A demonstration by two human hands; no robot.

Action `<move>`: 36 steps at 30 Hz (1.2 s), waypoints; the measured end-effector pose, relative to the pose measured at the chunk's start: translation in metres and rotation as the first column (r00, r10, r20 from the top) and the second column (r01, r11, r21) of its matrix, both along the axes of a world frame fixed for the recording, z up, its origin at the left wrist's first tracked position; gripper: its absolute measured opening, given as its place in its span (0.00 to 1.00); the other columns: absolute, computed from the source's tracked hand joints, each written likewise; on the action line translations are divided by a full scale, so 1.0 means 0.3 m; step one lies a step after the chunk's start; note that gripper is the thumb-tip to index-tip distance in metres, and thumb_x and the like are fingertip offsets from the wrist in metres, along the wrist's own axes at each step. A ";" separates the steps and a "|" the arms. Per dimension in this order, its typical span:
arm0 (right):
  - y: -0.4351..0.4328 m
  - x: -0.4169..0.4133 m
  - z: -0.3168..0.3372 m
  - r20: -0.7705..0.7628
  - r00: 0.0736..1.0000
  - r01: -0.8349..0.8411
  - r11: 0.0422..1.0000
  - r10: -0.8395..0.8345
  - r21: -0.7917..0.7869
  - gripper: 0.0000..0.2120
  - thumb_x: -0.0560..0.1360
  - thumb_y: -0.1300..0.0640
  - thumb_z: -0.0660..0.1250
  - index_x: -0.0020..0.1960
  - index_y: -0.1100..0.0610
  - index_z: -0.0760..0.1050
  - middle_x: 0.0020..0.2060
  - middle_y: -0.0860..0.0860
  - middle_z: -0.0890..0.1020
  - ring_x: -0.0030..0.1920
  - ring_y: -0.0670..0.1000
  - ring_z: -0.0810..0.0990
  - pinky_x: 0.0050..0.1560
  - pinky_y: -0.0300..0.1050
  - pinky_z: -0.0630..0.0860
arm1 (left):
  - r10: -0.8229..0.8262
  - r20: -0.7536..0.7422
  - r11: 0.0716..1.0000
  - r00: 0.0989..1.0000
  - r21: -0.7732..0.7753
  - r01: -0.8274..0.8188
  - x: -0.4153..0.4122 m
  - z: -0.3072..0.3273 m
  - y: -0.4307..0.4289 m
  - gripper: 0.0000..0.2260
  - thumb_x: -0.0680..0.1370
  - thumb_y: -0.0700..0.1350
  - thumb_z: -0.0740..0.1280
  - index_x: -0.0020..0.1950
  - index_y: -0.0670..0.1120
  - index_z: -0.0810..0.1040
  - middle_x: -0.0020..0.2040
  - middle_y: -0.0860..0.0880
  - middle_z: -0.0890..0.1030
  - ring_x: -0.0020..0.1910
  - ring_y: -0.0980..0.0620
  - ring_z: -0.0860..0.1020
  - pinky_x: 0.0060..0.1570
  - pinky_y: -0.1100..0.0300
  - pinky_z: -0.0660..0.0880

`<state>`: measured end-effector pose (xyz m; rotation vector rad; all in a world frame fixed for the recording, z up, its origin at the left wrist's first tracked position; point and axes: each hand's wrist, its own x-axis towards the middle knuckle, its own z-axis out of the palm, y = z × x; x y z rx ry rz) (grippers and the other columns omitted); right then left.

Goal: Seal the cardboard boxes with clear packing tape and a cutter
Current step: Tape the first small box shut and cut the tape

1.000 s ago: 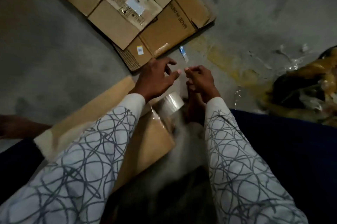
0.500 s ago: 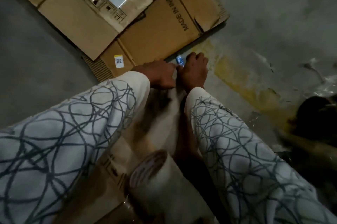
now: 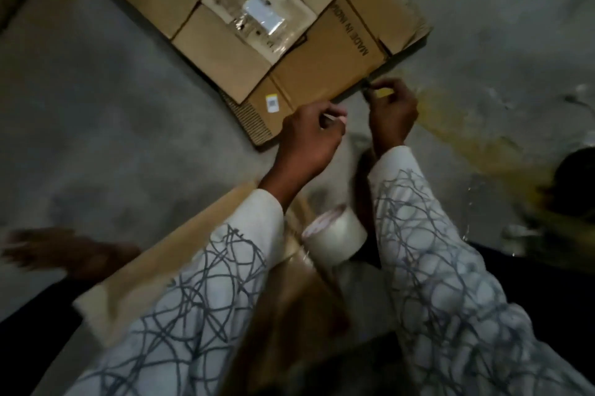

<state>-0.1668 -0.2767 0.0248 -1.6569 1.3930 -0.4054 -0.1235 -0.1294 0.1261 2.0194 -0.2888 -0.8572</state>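
My left hand (image 3: 309, 134) has its fingers curled and pinches the end of a clear tape strip (image 3: 356, 145), which runs down towards the tape roll (image 3: 335, 234). The whitish roll sits between my forearms, above the brown cardboard box (image 3: 193, 254) in front of me. To the right, my right hand (image 3: 392, 113) is curled round a small cutter (image 3: 366, 89), of which only a dark, blurred tip shows. Both hands hover over the floor just in front of the flattened cardboard (image 3: 309, 67).
The flattened cardboard, with torn labels and old tape, covers the concrete floor ahead. A bare foot (image 3: 67, 250) lies at the left. A dark and yellow bundle (image 3: 573, 192) sits at the right, beside a yellow floor stain (image 3: 467, 128).
My hands, held close together half a second ago, have moved apart. The tape roll now shows higher in view, closer to my hands. The whole view has shifted.
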 end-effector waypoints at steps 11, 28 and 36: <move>0.495 -0.463 0.735 0.636 0.743 -0.195 0.841 -0.210 0.505 0.04 0.78 0.56 0.62 0.50 0.55 0.73 0.54 0.57 0.85 0.27 0.57 0.80 0.22 0.36 0.62 | 0.347 -0.173 0.931 0.922 -0.059 -0.361 -0.377 0.392 0.463 0.07 0.81 0.40 0.66 0.55 0.45 0.83 0.43 0.45 0.85 0.38 0.48 0.82 0.34 0.60 0.75; 0.791 -0.695 0.582 0.058 0.940 0.228 0.745 -0.336 0.627 0.14 0.74 0.61 0.71 0.46 0.43 0.71 0.47 0.54 0.83 0.44 0.57 0.86 0.45 0.59 0.84 | -0.584 -0.520 0.548 0.624 0.315 0.775 -0.233 0.255 0.185 0.19 0.79 0.55 0.70 0.62 0.43 0.75 0.53 0.46 0.80 0.55 0.45 0.78 0.49 0.60 0.74; 0.803 -0.648 0.532 -0.004 0.804 0.368 0.491 -0.595 0.790 0.10 0.76 0.70 0.68 0.53 0.60 0.73 0.48 0.59 0.85 0.43 0.54 0.87 0.47 0.54 0.85 | -0.562 -0.432 0.700 0.705 0.206 0.684 -0.165 0.184 0.190 0.12 0.73 0.40 0.77 0.57 0.42 0.84 0.53 0.42 0.85 0.49 0.48 0.84 0.52 0.52 0.80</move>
